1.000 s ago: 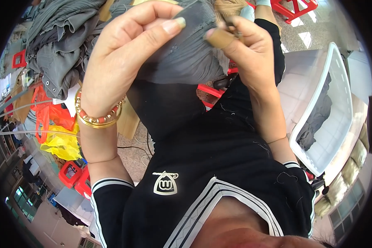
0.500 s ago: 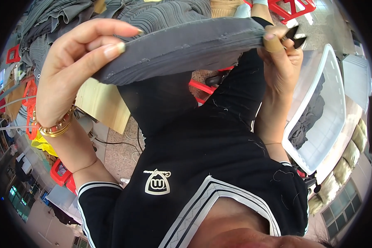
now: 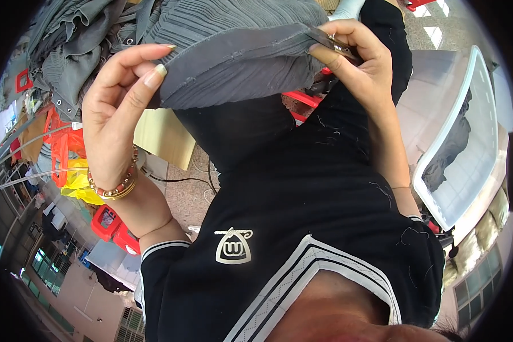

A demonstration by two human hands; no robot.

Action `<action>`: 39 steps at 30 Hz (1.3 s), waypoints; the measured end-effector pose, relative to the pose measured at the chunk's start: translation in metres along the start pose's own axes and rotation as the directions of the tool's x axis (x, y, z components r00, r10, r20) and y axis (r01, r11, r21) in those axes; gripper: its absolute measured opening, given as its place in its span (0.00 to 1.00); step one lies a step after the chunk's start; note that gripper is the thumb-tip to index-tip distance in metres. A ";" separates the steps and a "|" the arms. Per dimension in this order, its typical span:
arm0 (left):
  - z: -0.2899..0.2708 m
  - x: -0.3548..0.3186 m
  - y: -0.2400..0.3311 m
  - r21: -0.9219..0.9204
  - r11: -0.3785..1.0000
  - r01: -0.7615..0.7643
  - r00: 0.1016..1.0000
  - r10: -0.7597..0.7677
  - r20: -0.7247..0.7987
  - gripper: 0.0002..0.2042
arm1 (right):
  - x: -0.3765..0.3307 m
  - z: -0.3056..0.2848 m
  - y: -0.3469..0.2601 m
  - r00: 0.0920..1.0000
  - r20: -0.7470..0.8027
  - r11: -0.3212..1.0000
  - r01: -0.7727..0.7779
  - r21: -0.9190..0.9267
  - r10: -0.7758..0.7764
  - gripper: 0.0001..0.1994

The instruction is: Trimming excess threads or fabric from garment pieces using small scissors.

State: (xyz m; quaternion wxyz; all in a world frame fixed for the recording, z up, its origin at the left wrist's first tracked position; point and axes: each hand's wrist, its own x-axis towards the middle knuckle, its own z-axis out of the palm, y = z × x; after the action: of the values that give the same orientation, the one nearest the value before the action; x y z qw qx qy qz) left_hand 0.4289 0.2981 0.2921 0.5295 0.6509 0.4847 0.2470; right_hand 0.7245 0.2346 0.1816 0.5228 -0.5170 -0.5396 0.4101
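A grey pleated garment piece (image 3: 228, 60) with a smooth band along its edge is stretched between my hands. My left hand (image 3: 117, 97) pinches the band's left end between thumb and fingers. In my right hand (image 3: 362, 62) is a pair of dark metal thread snips (image 3: 341, 48), lying across the fingers with the blades pointing left at the band's right end. Whether the right fingertips also grip the cloth there, I cannot tell. Small bits of thread or lint stick out along the band's seam.
More grey pleated garments (image 3: 91, 34) are heaped beyond my hands at the left. A white plastic bin (image 3: 424, 188) holding dark grey cloth stands at the right. Red and yellow plastic bags (image 3: 77, 179) hang at the left, above a red stool (image 3: 114, 228). A wooden board (image 3: 162, 137) lies below my left hand.
The snips have swung round in my right hand, from pointing away to the right to lying against the band's end. Both hands have come closer together, and the band now curves.
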 end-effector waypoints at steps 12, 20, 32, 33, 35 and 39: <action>0.013 -0.011 -0.008 -0.144 0.989 -0.041 0.992 0.023 -0.127 0.12 | 0.001 0.012 -0.040 0.974 -0.158 0.960 -0.116 0.256 0.160 0.14; 0.033 -0.011 0.013 0.023 0.999 -0.041 0.986 0.044 -0.161 0.11 | -0.008 0.021 -0.031 0.968 -0.019 0.964 0.249 -0.094 -0.251 0.18; 0.041 -0.014 0.011 0.378 0.911 -0.168 0.967 0.227 -0.118 0.08 | -0.016 0.036 -0.034 0.925 0.079 0.892 0.379 -0.245 -0.372 0.17; 0.043 -0.014 0.010 0.482 0.839 -0.251 0.939 0.331 -0.088 0.09 | -0.018 0.037 -0.033 0.926 0.079 0.894 0.376 -0.243 -0.368 0.17; 0.049 -0.014 0.011 0.497 0.837 -0.228 0.941 0.321 -0.108 0.11 | -0.020 0.038 -0.031 0.928 0.060 0.902 0.371 -0.222 -0.367 0.18; 0.052 -0.014 0.013 0.534 0.792 -0.295 0.917 0.391 -0.074 0.09 | -0.021 0.038 -0.022 0.954 0.017 0.948 0.300 -0.109 -0.300 0.18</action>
State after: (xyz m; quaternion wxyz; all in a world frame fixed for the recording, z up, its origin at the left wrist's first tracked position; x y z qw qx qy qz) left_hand 0.4716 0.2622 0.2903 0.2371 0.8200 0.4519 0.2590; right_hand 0.6818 0.2148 0.1962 0.5496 -0.4571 -0.6338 0.2955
